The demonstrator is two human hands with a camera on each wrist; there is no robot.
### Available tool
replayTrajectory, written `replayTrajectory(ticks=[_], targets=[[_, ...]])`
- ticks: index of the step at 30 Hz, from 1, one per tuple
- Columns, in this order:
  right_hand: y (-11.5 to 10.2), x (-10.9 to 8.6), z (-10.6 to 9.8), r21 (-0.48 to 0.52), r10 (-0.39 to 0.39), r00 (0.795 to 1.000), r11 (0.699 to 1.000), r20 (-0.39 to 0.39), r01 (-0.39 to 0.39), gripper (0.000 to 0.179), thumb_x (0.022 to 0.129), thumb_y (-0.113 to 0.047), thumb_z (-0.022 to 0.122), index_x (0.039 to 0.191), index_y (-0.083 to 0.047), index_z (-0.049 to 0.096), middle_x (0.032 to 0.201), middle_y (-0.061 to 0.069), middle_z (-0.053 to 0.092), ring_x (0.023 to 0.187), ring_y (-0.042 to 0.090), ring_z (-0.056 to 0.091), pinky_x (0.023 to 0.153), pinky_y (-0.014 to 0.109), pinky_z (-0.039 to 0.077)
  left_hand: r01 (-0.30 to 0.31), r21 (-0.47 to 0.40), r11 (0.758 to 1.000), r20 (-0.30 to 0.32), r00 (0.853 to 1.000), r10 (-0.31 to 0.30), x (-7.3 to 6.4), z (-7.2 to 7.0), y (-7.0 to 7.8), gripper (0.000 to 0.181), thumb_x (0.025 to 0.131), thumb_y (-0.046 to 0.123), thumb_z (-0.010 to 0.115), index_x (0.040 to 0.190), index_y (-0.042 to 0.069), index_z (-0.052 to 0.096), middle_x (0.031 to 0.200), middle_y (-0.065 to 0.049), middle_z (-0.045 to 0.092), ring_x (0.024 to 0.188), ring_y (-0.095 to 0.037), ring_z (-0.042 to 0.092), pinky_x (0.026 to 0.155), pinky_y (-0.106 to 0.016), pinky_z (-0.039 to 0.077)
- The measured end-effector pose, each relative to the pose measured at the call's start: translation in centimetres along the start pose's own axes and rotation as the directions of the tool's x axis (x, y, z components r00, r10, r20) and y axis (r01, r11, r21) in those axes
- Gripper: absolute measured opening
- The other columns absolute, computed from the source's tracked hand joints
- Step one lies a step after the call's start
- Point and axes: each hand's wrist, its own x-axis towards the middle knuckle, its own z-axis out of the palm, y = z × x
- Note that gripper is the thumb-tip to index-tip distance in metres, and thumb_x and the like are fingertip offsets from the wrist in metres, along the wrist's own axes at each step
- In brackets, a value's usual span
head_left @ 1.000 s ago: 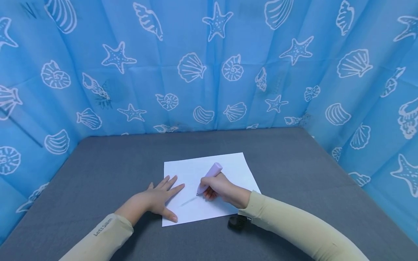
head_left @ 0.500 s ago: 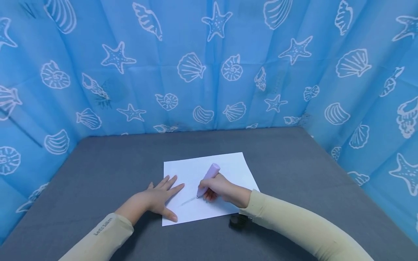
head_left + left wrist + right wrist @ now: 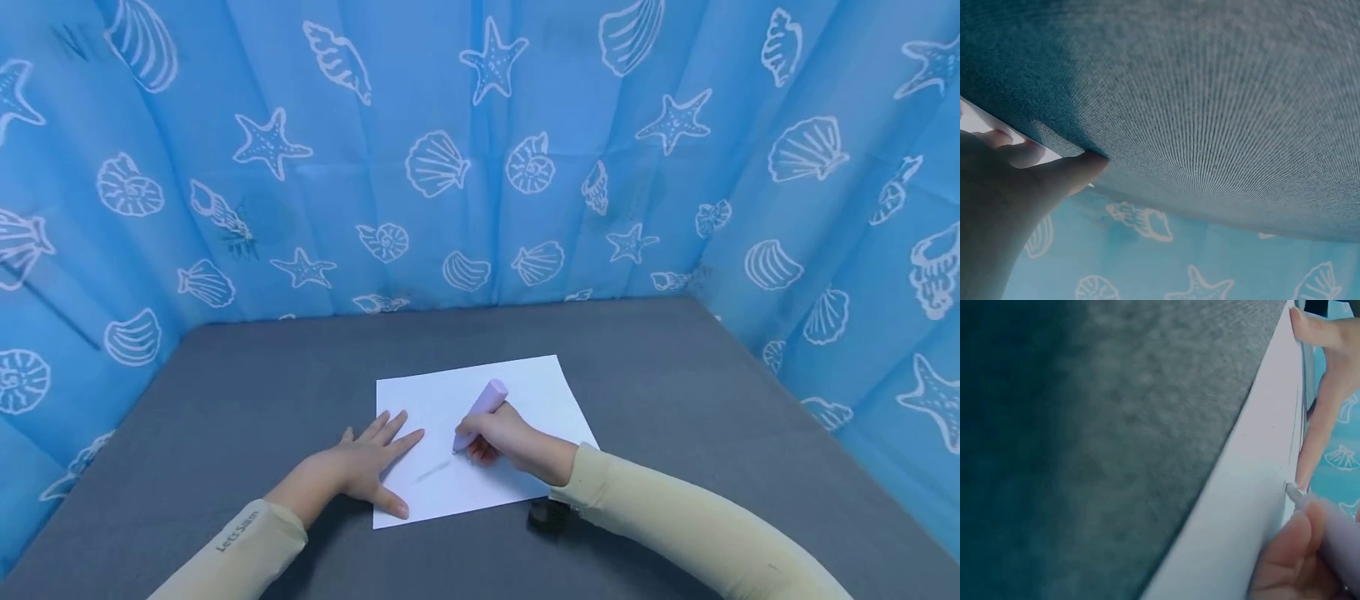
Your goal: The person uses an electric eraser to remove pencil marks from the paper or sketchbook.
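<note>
Head view, and here's the right hand (image 3: 498, 435) at work, fingers and thumb curled, pinching a thick lilac pen with a rounded barrel (image 3: 489, 398) that leans up and away to the right. Its tip is down at the white rectangular sheet of paper (image 3: 538, 390), around the middle, just beside the upper end of a faint grey streak (image 3: 432, 472). Over on the other side, the left hand (image 3: 367, 468) lies spread across the paper's left edge, thumb near the lower corner, little finger off the sheet on the dark grey cloth-covered table (image 3: 637, 358). Both arms wear cream sleeves (image 3: 660, 508), the left one lettered, and a small black object (image 3: 549, 517) shows under the right cuff; what it is, I can't tell. Right wrist view now: a narrow grey point (image 3: 1295, 492) pokes out of the pen. Behind everything hangs a blue curtain printed with white shells and starfish (image 3: 345, 192).
</note>
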Motion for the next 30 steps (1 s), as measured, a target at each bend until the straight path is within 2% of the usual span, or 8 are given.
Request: replayTrajectory(ticks=[5, 11, 20, 30], targets=[[-0.06, -0.06, -0.28, 0.010, 0.002, 0.998, 1.000, 0.059, -0.002, 0.014, 0.083, -0.013, 0.063, 0.081, 0.000, 0.062, 0.060, 0.006, 0.056, 0.050, 0.013, 0.051, 0.048, 0.023, 0.045, 0.002, -0.004, 1.000, -0.013, 1.000, -0.002, -0.05, -0.17, 0.03, 0.108, 0.070, 0.064, 0.075, 0.156, 0.023, 0.024, 0.163, -0.010, 0.003, 0.147, -0.035, -0.002, 0.105, -0.072, 0.009], [0.38, -0.09, -0.53, 0.074, 0.023, 0.995, 0.997, 0.092, -0.030, 0.019, 0.085, -0.013, 0.061, 0.090, 0.005, 0.066, 0.065, 0.009, 0.061, 0.052, 0.013, 0.058, 0.050, 0.023, 0.050, -0.015, -0.025, 1.000, -0.003, 1.000, 0.015, -0.29, -0.13, 0.29, 0.108, 0.071, 0.062, 0.076, 0.155, 0.020, 0.025, 0.162, -0.013, 0.004, 0.147, -0.037, -0.001, 0.104, -0.073, 0.009], [0.51, 0.06, -0.63, 0.085, -0.011, 1.000, 0.996, 0.026, 0.009, 0.014, 0.082, -0.008, 0.060, 0.083, 0.005, 0.064, 0.059, 0.006, 0.057, 0.049, 0.011, 0.053, 0.048, 0.021, 0.045, -0.006, -0.007, 1.000, -0.001, 1.000, 0.006, 0.30, -0.20, 0.38, 0.108, 0.070, 0.063, 0.076, 0.156, 0.022, 0.024, 0.163, -0.011, 0.003, 0.147, -0.036, -0.002, 0.105, -0.073, 0.010], [0.10, 0.14, 0.14, 0.054, 0.011, 1.000, 0.998, 0.001, -0.011, 0.011, 0.082, -0.008, 0.063, 0.081, 0.003, 0.064, 0.058, 0.005, 0.056, 0.048, 0.010, 0.052, 0.047, 0.021, 0.043, 0.010, -0.026, 1.000, 0.010, 1.000, -0.009, -0.35, -0.50, 0.61, 0.108, 0.071, 0.061, 0.076, 0.156, 0.021, 0.023, 0.163, -0.012, 0.003, 0.147, -0.036, -0.002, 0.105, -0.072, 0.008]])
